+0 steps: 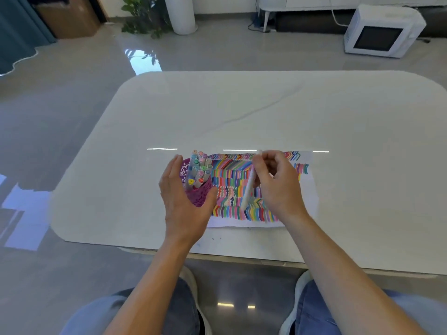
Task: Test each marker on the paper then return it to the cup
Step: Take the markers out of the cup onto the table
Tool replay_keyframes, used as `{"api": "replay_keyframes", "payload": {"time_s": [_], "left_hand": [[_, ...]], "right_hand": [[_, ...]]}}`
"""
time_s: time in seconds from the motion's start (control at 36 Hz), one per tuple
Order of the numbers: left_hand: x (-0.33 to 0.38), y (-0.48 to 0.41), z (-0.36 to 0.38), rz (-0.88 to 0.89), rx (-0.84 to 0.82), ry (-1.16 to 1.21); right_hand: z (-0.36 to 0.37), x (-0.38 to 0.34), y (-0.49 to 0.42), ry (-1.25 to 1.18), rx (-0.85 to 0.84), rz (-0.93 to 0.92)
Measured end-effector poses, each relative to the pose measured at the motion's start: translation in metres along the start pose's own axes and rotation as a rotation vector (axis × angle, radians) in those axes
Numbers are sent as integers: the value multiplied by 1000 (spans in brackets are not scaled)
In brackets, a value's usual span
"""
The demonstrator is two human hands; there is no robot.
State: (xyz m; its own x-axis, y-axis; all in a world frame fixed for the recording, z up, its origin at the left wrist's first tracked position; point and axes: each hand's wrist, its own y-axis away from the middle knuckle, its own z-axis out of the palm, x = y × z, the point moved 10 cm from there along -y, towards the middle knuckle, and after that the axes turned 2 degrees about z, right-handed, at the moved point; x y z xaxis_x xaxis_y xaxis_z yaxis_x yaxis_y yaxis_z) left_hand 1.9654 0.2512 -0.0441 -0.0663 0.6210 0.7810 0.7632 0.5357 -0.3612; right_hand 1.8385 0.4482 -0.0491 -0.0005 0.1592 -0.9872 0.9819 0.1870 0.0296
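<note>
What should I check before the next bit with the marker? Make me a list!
1. Grip on the marker: ok, the right hand pinches it above the paper.
2. Steady cup: ok, the left hand holds it.
3. Cap off: cannot tell, the marker is blurred.
4. Blank spot to draw on: ok, the paper's right edge is white.
5. Room in the cup: cannot tell, other markers crowd it.
</note>
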Motion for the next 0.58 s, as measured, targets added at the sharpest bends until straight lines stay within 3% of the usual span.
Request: {"api": "replay_keyframes", "payload": {"time_s": [0.11, 0.36, 0.58], "left_hand": [[1, -6, 2, 45, -63, -49], [-11, -11, 13, 28, -213, -167], [-7, -11, 16, 47, -224, -196]], "right_hand": [[28, -29, -2, -114, -35, -95], [74, -24, 2, 43, -114, -159], [111, 0, 13, -120, -230, 22]]}}
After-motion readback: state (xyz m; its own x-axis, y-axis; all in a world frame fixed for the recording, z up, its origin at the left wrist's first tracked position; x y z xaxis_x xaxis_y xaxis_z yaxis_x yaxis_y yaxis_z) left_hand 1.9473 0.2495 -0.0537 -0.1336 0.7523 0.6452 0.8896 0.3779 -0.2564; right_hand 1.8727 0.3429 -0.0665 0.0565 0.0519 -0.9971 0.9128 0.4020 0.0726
